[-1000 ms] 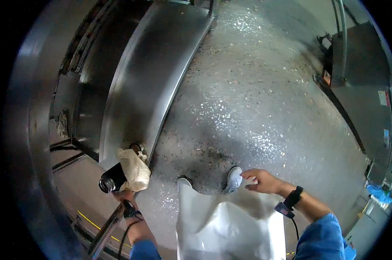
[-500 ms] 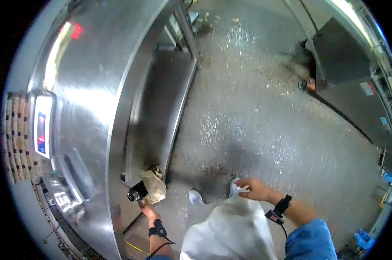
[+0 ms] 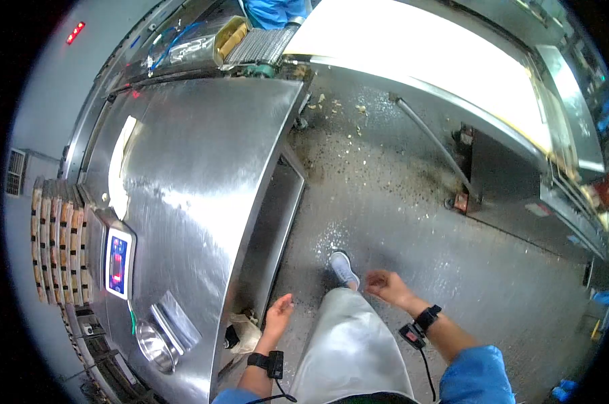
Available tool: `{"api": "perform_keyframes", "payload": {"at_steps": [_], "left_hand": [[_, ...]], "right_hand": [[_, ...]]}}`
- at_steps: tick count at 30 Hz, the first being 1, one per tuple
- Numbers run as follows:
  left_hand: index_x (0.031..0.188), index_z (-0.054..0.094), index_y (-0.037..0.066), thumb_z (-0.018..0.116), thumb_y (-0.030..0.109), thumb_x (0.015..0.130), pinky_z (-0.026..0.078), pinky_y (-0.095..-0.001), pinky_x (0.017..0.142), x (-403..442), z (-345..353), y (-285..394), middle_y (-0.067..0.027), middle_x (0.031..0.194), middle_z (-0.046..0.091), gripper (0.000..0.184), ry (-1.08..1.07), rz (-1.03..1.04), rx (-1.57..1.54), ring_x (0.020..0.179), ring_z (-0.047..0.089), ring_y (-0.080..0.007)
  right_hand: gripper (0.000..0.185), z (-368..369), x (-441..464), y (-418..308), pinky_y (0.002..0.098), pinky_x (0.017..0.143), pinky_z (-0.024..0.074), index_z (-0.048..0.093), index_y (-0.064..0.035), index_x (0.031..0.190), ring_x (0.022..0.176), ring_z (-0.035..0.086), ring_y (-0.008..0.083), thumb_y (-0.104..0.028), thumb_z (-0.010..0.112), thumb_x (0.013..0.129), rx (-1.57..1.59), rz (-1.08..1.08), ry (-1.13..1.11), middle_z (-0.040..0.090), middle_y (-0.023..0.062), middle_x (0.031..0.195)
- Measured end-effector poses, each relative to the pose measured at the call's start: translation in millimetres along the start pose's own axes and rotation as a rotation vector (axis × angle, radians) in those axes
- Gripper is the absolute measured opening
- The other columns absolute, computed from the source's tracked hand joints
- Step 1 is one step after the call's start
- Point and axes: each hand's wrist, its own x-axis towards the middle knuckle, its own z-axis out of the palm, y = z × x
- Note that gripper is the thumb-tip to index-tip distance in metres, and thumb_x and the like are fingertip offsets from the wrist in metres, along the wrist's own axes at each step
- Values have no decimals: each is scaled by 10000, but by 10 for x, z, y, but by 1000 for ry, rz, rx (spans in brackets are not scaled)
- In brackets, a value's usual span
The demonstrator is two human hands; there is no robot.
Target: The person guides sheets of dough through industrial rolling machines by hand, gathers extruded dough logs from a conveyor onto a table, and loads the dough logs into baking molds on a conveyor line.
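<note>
Honestly I'd give the left hand point(image 3: 276, 316) some room off the steel desk point(image 3: 210, 135), grip loosely spread like the right hand point(image 3: 386, 287), with that pale plastic bag point(image 3: 248, 335) tucked low under the desk's edge.

The near bowl point(image 3: 157, 348) is silver; the scale point(image 3: 118, 264) has a white rim around a blue panel with red digits. Both sleeves point(image 3: 477, 374) are blue, the apron point(image 3: 348, 347) whitish.
</note>
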Motion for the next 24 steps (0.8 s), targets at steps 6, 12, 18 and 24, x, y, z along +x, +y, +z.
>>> {"api": "perform_keyframes", "payload": {"at_steps": [6,12,18,24], "left_hand": [[1274,528,21,564,7,899,395,-277,1005,770,369,722,-72,1278,557,377,-66,-125,-40,1159,525,-138],[1273,517,8,573,3,897,413,-276,996,1068,395,1217,-90,1252,562,380,-46,-237,-264,1134,540,-163],[1262,530,18,568,70,926,423,-277,957,1078,231,1001,-80,1187,597,342,86,-247,-104,1109,547,-141],[1268,549,66,635,183,899,412,-274,887,858,329,1098,-28,1140,617,396,162,-506,-604,1062,560,-115]], "right_hand": [[518,-842,1489,-1153,361,909,483,480,41,1287,1051,594,219,-110,669,829,296,-268,196,602,164,1187],[544,-1349,2695,-2648,384,977,437,472,-43,1327,1208,517,294,-235,644,848,261,-526,497,497,154,1363],[554,-1663,3709,-3027,411,1041,380,434,-45,1354,1243,459,302,-344,560,904,-193,-190,413,497,155,1338],[514,-1746,4390,-2572,392,1043,379,436,-39,1345,1232,462,280,-317,533,924,-325,-150,411,498,145,1329]]}}
